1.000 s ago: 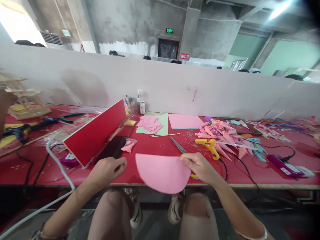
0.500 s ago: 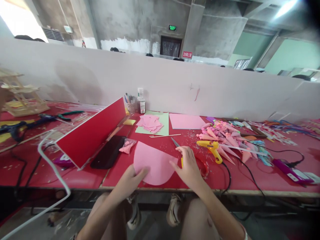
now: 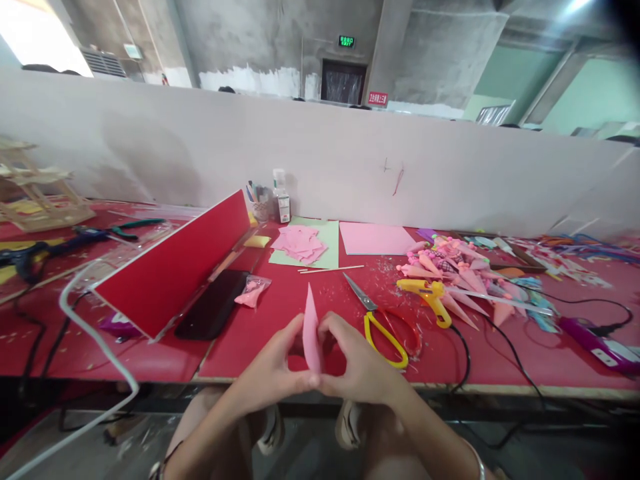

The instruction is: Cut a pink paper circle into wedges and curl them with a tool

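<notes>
A piece of pink paper (image 3: 311,330) stands on edge near the table's front, curved and seen almost side-on. My left hand (image 3: 273,373) grips it from the left and my right hand (image 3: 357,367) from the right, with both thumbs meeting at its lower end. The fingertips behind the paper are partly hidden. Right of my right hand lie scissors (image 3: 367,303) with red and yellow handles, their blades nearly together. A yellow glue gun (image 3: 427,293) rests farther right, beside a pile of pink cones (image 3: 463,270).
Pink paper scraps (image 3: 300,244) lie on a green sheet (image 3: 329,233), beside a pink sheet (image 3: 375,239). At left are a red board (image 3: 175,267), a black phone (image 3: 213,307) and a small bag (image 3: 253,292). Thin sticks (image 3: 333,269) lie ahead; black cables run at right.
The pink paper has gone from spread flat to upright and curved. My right hand has moved left, away from the scissors, and now holds the paper opposite my left hand.
</notes>
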The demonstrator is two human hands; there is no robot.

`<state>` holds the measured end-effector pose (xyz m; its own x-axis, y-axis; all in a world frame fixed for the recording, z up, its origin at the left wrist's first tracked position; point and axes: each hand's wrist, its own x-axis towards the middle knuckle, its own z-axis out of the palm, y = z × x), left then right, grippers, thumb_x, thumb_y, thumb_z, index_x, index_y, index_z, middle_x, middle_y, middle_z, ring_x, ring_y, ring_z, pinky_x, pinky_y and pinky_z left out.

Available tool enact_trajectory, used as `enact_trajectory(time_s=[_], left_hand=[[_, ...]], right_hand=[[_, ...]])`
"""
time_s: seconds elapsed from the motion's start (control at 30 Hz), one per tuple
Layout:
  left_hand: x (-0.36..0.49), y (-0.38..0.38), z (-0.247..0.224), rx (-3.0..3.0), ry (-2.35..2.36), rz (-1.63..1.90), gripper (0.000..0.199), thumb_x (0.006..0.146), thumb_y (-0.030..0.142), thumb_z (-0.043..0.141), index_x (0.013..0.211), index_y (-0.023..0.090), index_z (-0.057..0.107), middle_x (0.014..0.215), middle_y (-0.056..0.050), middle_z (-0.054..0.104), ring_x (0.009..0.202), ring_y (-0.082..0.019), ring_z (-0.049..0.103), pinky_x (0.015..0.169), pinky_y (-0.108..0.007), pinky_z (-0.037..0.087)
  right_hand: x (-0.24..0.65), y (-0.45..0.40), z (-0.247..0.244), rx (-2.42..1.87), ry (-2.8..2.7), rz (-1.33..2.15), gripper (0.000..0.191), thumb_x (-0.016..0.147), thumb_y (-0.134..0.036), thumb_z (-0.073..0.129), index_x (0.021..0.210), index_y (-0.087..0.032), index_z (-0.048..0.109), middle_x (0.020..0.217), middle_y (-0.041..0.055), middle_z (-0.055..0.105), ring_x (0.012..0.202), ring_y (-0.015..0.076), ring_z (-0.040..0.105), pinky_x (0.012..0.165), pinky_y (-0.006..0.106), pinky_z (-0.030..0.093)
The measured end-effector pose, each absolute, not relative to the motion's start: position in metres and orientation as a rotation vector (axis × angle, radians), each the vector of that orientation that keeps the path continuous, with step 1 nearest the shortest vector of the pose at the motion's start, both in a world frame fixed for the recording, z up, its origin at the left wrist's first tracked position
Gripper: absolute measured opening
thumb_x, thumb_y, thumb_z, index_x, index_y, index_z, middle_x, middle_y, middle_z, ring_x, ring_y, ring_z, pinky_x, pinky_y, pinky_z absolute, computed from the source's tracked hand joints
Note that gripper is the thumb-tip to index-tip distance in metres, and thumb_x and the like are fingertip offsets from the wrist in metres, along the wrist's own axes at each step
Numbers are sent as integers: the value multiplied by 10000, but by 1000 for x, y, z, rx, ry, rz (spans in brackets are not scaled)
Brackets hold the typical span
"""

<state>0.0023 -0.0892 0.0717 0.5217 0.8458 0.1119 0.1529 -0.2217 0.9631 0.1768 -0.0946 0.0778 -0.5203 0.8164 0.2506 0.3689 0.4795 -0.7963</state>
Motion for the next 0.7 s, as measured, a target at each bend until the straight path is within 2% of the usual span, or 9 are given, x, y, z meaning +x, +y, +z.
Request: enact_trajectory(time_s=[0.2, 0.37, 0.47, 0.57, 0.63, 0.7], left_hand=[[5, -87, 70, 1680, 837, 810, 628, 624, 553, 613, 1089, 154, 475, 923, -51, 578, 833, -196, 530, 758, -317, 455], [4, -90, 73, 1741, 908, 796, 391, 736, 422, 552, 1034, 169, 532, 914, -43, 607, 852, -188, 540, 777, -289, 443], [-4, -86, 73, 1690, 1023, 811, 305, 785, 393, 485, 944, 150, 580, 877, -39, 620, 842, -184, 548, 746, -262, 444], [-20, -74, 68, 1547, 1285, 928, 366, 776, 469, 451, 835, 134, 586, 765, -24, 612, 729, -167, 547, 630, -230, 442], [-34, -66, 62, 1546, 1493, 957, 426, 780, 517, 393, 790, 132, 575, 704, -16, 598, 655, -151, 535, 562, -215, 426], [-44, -59, 54, 1788, 1630, 816, 452, 811, 506, 312, 753, 139, 568, 659, -9, 583, 622, -145, 534, 533, -210, 417]], right_hand=[[181, -92, 73, -906, -2110, 978, 251, 714, -292, 609, 879, -179, 458, 856, 13, 504, 724, 126, 480, 637, 239, 404], [182, -93, 74, -886, -2032, 871, 52, 779, -210, 496, 816, -174, 502, 819, 23, 528, 762, 146, 493, 717, 256, 403], [187, -90, 74, -926, -1879, 943, 169, 848, -239, 406, 780, -162, 541, 753, 14, 537, 735, 141, 506, 694, 238, 405], [198, -79, 70, -1066, -1641, 1053, 277, 853, -354, 416, 738, -145, 557, 655, -3, 509, 621, 123, 476, 550, 208, 374], [205, -68, 64, -1127, -1519, 1107, 309, 834, -406, 437, 761, -138, 571, 663, -2, 514, 626, 126, 471, 542, 209, 365], [210, -56, 55, -1180, -1489, 1144, 331, 819, -430, 441, 772, -133, 580, 661, -1, 517, 636, 133, 471, 544, 214, 362]])
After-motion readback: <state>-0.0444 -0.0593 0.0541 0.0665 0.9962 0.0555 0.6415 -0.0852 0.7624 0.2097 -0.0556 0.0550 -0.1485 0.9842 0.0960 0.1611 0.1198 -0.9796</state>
